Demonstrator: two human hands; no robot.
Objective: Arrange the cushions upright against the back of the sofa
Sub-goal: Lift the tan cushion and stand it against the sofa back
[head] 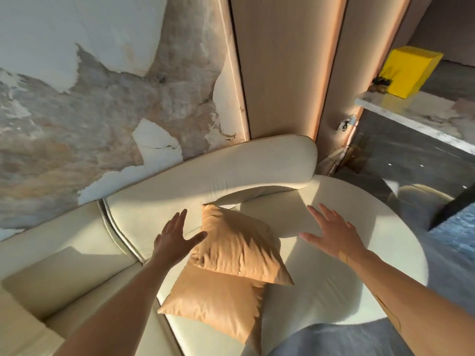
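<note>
Two tan cushions lie flat on the cream sofa seat (334, 286). The upper cushion (239, 245) rests partly on top of the lower cushion (216, 304). Its far corner almost reaches the curved sofa back (231, 173). My left hand (174, 240) hovers open at the upper cushion's left edge, thumb close to it. My right hand (331, 232) hovers open over the seat to the right of the cushions, touching nothing.
A second cream sofa section (64, 265) adjoins on the left. Behind the sofa rise a marble-patterned wall (102, 98) and wooden panels (282, 60). A yellow box (408, 70) stands on a counter at the far right. Dark floor (411, 163) lies beyond the rounded seat end.
</note>
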